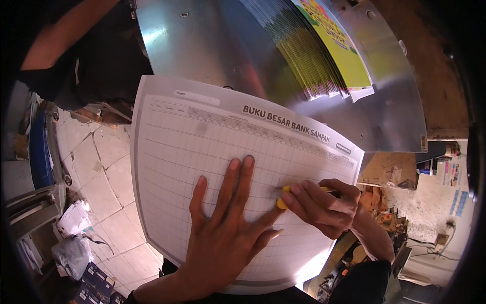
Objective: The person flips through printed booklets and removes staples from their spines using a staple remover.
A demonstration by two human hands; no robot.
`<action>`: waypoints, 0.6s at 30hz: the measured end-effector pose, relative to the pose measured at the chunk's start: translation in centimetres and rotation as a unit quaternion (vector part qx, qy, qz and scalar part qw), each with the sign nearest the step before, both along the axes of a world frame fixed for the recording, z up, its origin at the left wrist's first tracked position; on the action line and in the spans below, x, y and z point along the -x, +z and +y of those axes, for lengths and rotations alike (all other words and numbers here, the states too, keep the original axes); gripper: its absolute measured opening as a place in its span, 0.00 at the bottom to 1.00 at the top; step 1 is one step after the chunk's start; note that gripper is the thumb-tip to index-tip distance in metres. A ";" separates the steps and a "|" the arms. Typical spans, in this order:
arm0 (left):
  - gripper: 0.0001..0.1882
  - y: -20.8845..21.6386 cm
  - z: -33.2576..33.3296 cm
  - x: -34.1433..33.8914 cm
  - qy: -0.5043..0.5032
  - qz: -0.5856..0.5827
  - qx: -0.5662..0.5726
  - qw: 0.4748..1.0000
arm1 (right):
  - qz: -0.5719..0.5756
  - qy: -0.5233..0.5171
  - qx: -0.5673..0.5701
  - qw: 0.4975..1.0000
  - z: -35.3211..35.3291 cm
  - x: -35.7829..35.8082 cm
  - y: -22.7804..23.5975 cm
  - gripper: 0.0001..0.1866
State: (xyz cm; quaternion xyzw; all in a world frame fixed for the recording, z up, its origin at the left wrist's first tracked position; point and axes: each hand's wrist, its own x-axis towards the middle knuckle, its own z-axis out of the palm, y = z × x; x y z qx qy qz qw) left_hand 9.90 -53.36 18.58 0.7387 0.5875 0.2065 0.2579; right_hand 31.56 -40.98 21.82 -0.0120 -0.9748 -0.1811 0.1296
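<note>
A large white sheet printed with a ruled ledger table point(172, 167) lies tilted before me, its dark heading along the far edge. My left hand point(223, 228) presses flat on it, fingers spread. Its index fingertip reaches to the yellow tool in my other hand. At the sheet's right part, my right hand point(324, 207) is closed round a small yellow tool point(286, 189) with a thin tip pointing left. Most of that tool is hidden by my fingers, so its exact kind is unclear.
Beyond the sheet is a shiny metal tabletop point(212, 50) bearing a fanned stack of green-covered booklets point(324, 55). A person in dark clothing point(111, 61) is at the upper left. Below left are floor tiles point(101, 177) and a plastic bag point(73, 256); clutter point(387, 220) lies at right.
</note>
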 end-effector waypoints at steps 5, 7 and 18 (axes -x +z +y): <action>0.21 0.0 0.1 -0.1 -0.006 0.020 -0.009 1.000 | 0.074 0.000 0.092 0.993 0.0 -0.3 -1.2 0.14; 0.23 -0.1 0.2 -0.4 0.000 0.026 -0.014 1.000 | 0.105 -0.032 0.148 0.983 0.1 -0.3 -1.5 0.16; 0.26 -0.1 0.1 -0.4 0.006 0.023 -0.013 1.000 | 0.157 -0.260 0.577 0.758 1.0 1.3 0.7 0.18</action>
